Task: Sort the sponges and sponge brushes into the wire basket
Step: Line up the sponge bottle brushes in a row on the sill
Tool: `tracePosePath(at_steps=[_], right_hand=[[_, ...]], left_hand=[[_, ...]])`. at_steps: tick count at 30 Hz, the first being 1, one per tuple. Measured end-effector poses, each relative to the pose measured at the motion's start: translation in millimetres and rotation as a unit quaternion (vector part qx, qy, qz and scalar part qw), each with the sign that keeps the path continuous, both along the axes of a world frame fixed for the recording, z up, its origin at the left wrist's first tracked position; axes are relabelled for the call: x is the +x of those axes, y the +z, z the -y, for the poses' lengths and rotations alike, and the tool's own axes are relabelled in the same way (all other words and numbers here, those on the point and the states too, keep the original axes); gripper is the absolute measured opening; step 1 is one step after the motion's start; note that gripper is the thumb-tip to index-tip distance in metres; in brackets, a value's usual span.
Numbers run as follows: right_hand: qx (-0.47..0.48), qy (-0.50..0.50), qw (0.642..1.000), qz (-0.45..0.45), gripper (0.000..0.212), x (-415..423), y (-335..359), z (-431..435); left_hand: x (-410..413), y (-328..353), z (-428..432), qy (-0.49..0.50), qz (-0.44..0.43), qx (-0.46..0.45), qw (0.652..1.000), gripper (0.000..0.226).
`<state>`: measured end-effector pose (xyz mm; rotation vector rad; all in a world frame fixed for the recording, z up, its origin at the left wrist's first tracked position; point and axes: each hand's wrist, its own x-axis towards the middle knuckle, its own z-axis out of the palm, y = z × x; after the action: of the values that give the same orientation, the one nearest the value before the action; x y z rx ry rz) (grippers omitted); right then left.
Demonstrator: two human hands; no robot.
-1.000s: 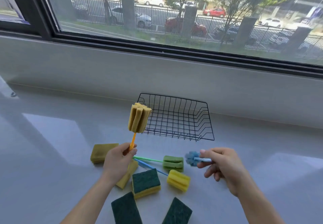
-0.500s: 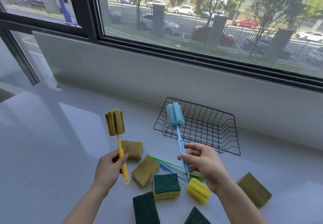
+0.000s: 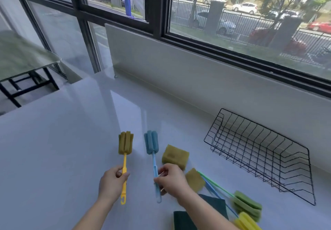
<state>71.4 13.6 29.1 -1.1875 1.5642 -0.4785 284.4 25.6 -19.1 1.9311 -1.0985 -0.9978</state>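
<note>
So, lower center: left hand (image 3: 111,183) curls round the yellow sponge brush (image 3: 125,145) handle, right hand (image 3: 172,179) pinches the blue sponge brush (image 3: 151,144) (both heads up). Wire basket (image 3: 259,151) sits mid-right, apart from both.

The bottom edge cuts off the yellow sponge (image 3: 245,222); the right forearm (image 3: 206,211) partly hides a green scourer (image 3: 217,204).
</note>
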Motion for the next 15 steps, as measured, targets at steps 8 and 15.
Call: tracePosePath(at_steps=[8,15], right_hand=[[0.026,0.026,0.996,-0.077,0.010,35,-32,5],[0.046,0.038,0.994,-0.089,0.019,40,-48,-5]], left_hand=[[6,-19,3,-0.029,0.105,0.040,0.993,0.009],[3,-24,2,-0.067,0.192,0.063,0.977,0.019]])
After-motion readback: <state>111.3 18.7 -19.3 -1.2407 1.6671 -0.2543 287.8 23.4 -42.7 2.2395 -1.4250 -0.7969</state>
